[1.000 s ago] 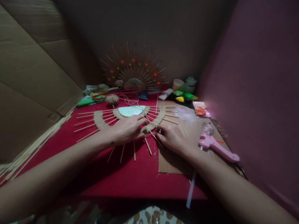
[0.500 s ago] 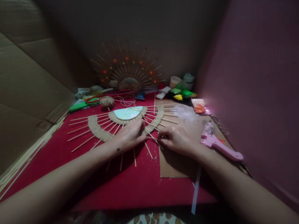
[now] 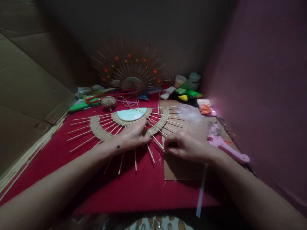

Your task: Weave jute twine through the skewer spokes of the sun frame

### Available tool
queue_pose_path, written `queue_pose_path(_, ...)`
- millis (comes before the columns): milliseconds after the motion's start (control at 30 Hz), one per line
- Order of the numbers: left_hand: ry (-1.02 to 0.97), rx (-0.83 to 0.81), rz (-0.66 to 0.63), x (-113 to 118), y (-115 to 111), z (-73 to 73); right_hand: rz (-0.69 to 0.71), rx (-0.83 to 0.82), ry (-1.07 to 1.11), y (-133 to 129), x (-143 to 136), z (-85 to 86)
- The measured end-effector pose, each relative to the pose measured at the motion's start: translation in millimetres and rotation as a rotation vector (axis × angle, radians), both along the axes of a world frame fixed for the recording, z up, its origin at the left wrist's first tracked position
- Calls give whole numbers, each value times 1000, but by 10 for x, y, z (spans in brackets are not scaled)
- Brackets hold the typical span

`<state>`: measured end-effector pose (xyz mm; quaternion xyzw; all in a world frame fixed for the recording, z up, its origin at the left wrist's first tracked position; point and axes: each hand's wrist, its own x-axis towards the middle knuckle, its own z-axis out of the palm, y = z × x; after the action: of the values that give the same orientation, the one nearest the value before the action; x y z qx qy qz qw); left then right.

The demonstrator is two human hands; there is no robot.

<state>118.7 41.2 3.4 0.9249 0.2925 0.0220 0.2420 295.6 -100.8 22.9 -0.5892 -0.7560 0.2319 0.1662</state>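
A half-round fan of thin wooden sticks lies before me, with a pale blue half disc (image 3: 131,114) at its centre and a woven twine band (image 3: 97,126) running across the sticks. Over the lower middle of the band rests my left hand (image 3: 135,132), its thumb and fingers closed on the fan's woven edge. To the right, my right hand (image 3: 178,145) is closed in a pinch beside the stick ends; the twine in its fingertips is mostly hidden. A ball of twine (image 3: 109,102) sits behind the fan, with loose loops beside it.
Another stick fan with red flowers (image 3: 130,68) stands at the back. Small coloured packets (image 3: 192,93) and a cup (image 3: 180,81) lie back right. A pink glue gun (image 3: 226,148) rests right, near a cardboard sheet (image 3: 177,171). Loose sticks (image 3: 31,148) line the left edge.
My right hand has shifted slightly right and down, away from my left hand. The twine seen between the hands before is now hard to make out. My left hand keeps its hold.
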Motion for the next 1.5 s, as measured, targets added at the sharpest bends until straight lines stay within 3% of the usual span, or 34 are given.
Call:
queue_pose_path(333, 52, 34, -12, -16, -52, 91, 202, -133, -81, -102, -10, 99)
queue_pose_path(467, 56, 64, -49, -37, -65, 102, 95, -37, -201, -98, 33, 130)
queue_pose_path(600, 74, 19, -50, -70, -68, 118, -217, 271, -360, -7, 113, 94)
queue_pose_path(700, 66, 5, -73, -94, -55, 99, -370, 356, -337, 108, 143, 29)
queue_pose_path(867, 90, 66, -130, -130, -35, 70, -395, 262, -252, 263, 128, -112)
queue_pose_path(1000, 140, 86, -157, -144, -64, 136, -435, 222, -226, 281, 117, -202)
queue_pose_path(1133, 150, 261, -179, -102, -108, 161, -434, 227, -195, 265, 125, -253)
queue_pose_path(1367, 131, 610, -150, 63, -146, 36, -439, 231, -162, 293, 137, -298)
queue_pose_path(1500, 150, 582, -141, 146, -157, 9, -439, 231, -173, 280, 138, -295)
